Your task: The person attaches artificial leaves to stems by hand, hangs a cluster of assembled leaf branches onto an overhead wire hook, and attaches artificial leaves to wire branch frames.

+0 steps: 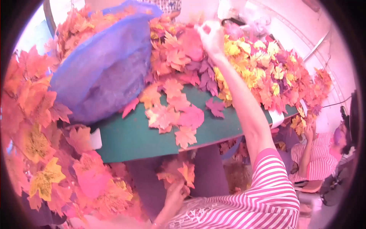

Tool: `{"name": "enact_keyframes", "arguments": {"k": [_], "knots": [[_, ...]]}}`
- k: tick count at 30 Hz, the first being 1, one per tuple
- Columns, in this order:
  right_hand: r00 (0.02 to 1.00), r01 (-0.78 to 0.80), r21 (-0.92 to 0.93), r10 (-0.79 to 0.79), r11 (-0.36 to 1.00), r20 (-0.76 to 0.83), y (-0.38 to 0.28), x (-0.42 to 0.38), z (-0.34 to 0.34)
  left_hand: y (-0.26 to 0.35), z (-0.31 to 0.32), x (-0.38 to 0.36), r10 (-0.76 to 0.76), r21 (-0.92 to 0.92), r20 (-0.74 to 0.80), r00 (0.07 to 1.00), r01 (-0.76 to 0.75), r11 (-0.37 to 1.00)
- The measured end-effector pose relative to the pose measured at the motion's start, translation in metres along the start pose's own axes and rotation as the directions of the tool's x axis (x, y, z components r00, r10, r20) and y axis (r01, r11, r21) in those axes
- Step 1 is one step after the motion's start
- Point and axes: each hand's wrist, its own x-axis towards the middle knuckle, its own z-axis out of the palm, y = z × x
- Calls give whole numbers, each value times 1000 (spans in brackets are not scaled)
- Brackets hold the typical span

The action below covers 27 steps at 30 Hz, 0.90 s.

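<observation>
L hand [176, 195] is low nr the lap, fingers pinching a small bunch of orange leaves [187, 173], just below the edge of the green table [126, 141]. R hand [212, 37] is out over the far leaf heap [263, 68], fingers curled; can't tell if gripping. Big blue bag [103, 72] hogs the table's L side; seated co-worker [317, 160] off to the R.

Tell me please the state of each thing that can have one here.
Left hand: closed on orange leaves
Right hand: raised over the table, fingers curled; grasp unclear
Blue bag-like thing: bulging; contents unclear
Yellow leaves: heaped together
Purple leaf: lying flat
Green table: partly covered
Co-worker: apparently seated
</observation>
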Motion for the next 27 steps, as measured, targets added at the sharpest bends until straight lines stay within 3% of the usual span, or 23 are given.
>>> {"name": "enact_keyframes", "arguments": {"k": [1,2,3,4,6,7,9,10,11,13,15,16,18,19,20,22,25,27], "knots": [[986,168,-103,-165,980,34,12,8,-6,5,10,-4,59,60,29,998,-61,996],[983,75,-24,-70,997,168,-34,6,-36,2,8,0,114,114,72,991,-122,986],[970,65,41,-73,997,233,-51,1,-51,1,20,-3,140,199,-108,984,-116,973],[946,44,128,-83,991,314,-70,-13,-68,-6,-4,8,236,333,109,966,-259,906],[870,-79,296,-79,952,487,-119,-52,-102,-6,20,2,301,280,-37,953,-279,918],[802,-152,360,-98,920,590,-144,-75,-122,-10,20,6,334,331,-5,942,-314,890],[603,-273,448,-212,851,769,-194,-135,-163,-21,22,7,388,427,85,918,-386,818],[456,-438,449,-238,779,858,-211,-160,-178,-22,24,5,401,375,80,913,-400,836],[294,-591,387,-257,708,920,-227,-184,-192,-29,18,7,544,341,217,810,-585,736],[77,-822,178,-203,541,976,-236,-228,-212,-33,13,5,562,235,278,779,-622,747],[91,-801,116,-72,587,993,-228,-267,-230,-22,20,-3,314,103,159,936,-332,938],[110,-761,81,5,644,994,-221,-280,-239,-23,22,-3,320,162,129,939,-339,927],[71,-773,-66,190,631,979,-214,-288,-253,-21,20,-7,353,326,63,934,-353,877],[42,-869,-102,277,485,960,-213,-304,-258,-21,18,-11,342,350,55,938,-339,873],[95,-816,-88,282,572,955,-211,-311,-262,-21,18,-17,324,375,45,945,-317,871],[90,-831,-99,308,547,947,-214,-318,-261,-19,18,-24,314,429,36,949,-298,853],[42,-911,-110,354,398,934,-222,-327,-256,-19,13,-35,356,501,28,934,-322,804],[71,-920,-78,362,383,930,-224,-334,-250,-16,10,-43,367,519,-12,930,-308,798]]}}
